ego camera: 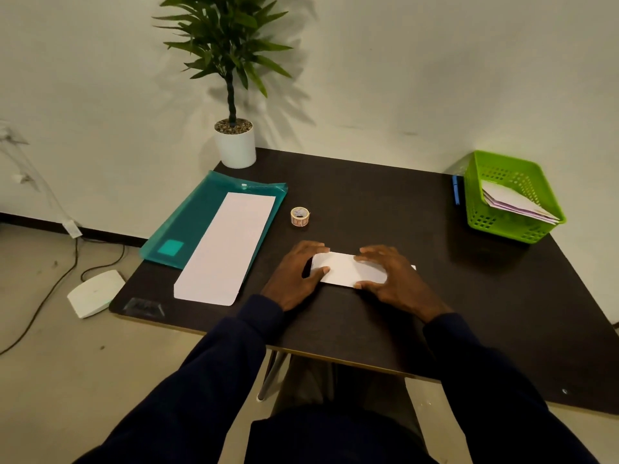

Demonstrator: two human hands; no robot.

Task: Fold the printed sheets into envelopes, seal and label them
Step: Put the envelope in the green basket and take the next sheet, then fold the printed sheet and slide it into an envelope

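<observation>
Folded sheet [348,270] lies flat on the dark surface [368,195], centre, near the front edge, long side running left-right. It sits between and partly under both hands. A small corner pokes out past the right hand.

Step in hand, as I read it: creasing the fold. To do it well, keep the edges lined up, hold one end still, run the other hand along the fold with firm flat pressure, and don't let the paper skid on the smooth top.

Left hand [294,276] covers the sheet's left end, palm down, fingers [315,246] laid over the far edge, thumb on the near part of the paper. Loosely flat, pressing, not pinching.

Right hand [392,279] covers the right end, palm down, fingers [370,254] slightly spread and pointing left across the paper, thumb along the near edge. Also pressing flat. Both forearms in dark sleeves come in from the bottom of the view, wrists low.

Further out:
- Stack of printed sheets [224,249] to the left, resting on a teal folder [182,229].
- Sticker roll [299,216] just behind the hands.
- Green basket [482,226] far right, holding finished envelopes [512,202].
- Blue pen [456,190] beside the basket.
- Potted plant [235,145] at the back corner.
</observation>
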